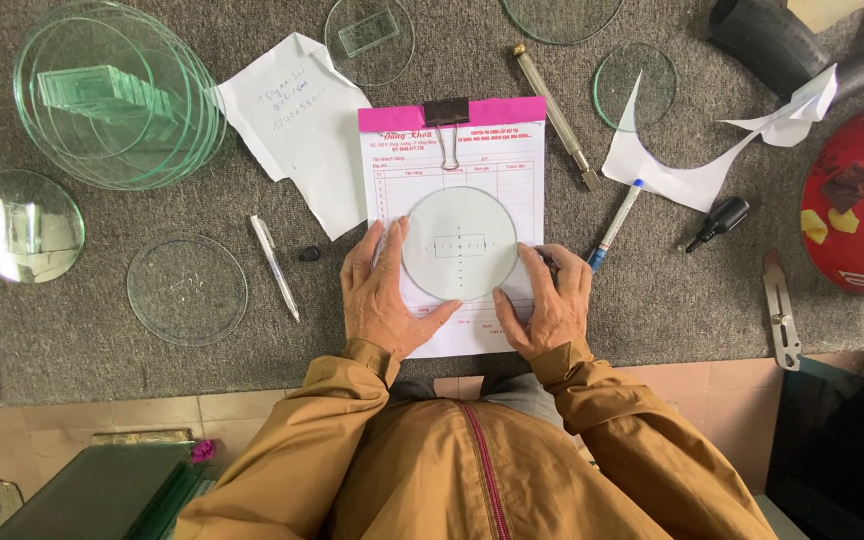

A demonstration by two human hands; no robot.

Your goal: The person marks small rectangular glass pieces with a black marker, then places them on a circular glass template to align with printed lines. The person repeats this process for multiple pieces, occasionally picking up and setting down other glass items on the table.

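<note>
- Glass, a clear round disc (pixel 459 243), lies at frame centre on my pink-topped printed paper pad (pixel 452 150), which rests on the grey felt desk (pixel 102 330).
- My left hand (pixel 387 295) and right hand (pixel 549 305) press flat against the disc's lower rim, fingers spread, steadying it and clasping nothing.
- I judge this an aligning step; next calls for small, even nudges.
- Open felt lies lower left; a white pen (pixel 274 267) and blue-tipped marker (pixel 616 224) flank the pad.
</note>
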